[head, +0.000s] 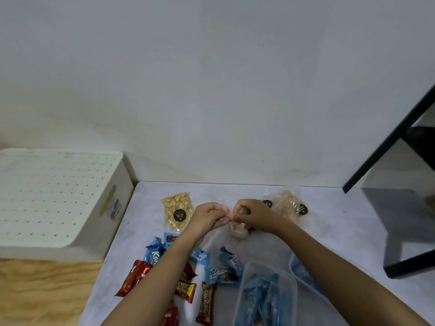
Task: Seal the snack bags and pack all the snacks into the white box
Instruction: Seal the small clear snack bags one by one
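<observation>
My left hand [209, 215] and my right hand [253, 214] meet over the table, both pinching the top of a small clear snack bag [239, 231] that hangs between them. A flat clear bag of pale snacks with a black sticker [175, 211] lies to the left of my hands. Another such bag [290, 204] lies behind my right hand. The white box [56, 201], with its perforated lid on, stands at the left. Blue wrapped snacks [229, 260] and red and yellow chocolate bars [186, 289] are scattered under my forearms.
A clear plastic container [266, 295] holding blue wrapped snacks sits near the front right. The grey table [341, 222] meets the wall behind. A wooden surface [44, 292] lies at the lower left. A black frame [386, 147] stands at the right.
</observation>
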The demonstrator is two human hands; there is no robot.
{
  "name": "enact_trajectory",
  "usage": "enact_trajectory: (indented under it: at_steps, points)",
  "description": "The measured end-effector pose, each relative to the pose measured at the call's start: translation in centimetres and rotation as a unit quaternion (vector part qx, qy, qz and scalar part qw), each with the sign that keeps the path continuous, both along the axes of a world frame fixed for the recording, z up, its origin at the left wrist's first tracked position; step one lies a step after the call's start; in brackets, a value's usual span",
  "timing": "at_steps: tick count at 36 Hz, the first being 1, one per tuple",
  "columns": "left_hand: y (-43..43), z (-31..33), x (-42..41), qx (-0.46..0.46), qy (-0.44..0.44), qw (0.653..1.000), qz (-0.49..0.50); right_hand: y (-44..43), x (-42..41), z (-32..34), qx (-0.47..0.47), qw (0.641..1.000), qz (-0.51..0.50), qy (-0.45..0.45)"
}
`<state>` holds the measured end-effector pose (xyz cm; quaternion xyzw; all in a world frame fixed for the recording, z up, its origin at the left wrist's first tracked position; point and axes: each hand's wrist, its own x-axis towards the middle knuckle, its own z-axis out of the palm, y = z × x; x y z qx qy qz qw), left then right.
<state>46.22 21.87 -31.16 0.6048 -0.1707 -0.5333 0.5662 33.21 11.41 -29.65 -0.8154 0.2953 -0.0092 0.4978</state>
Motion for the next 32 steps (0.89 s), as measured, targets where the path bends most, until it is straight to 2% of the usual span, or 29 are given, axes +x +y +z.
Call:
enact_trajectory:
  at_steps: [6, 11, 15, 23, 28, 32]
  points:
    - [-0.1, 1.0, 0.2, -0.011, -0.043, 0.997, -0.059, 0.1, 0.0, -0.3, 0.051, 0.997, -0.055, -0.02]
    - [-0.2, 1.5, 0.3, -0.015, -0.027, 0.997, -0.066, 0.5, -0.7, -1.1, 0.089, 0.988, -0.104, -0.066]
    - [-0.1, 1.9, 0.3, -0.012, -0.006, 0.998, -0.069, 0.7, -1.1, -1.7, 0.096, 0.985, -0.11, -0.094]
    - [-0.5, 2.3, 0.4, 0.017, -0.012, 0.996, -0.091, 0.9, -0.9, -1.7, 0.072, 0.987, -0.119, -0.08]
    - [-0.8, 2.4, 0.5, 0.031, -0.087, 0.989, -0.111, 1.1, -0.6, -1.2, 0.061, 0.987, -0.132, -0.073]
    - [-1.4, 1.7, 0.2, 0.04, -0.173, 0.98, -0.093, 1.1, -0.2, -1.7, 0.002, 0.976, -0.202, -0.085]
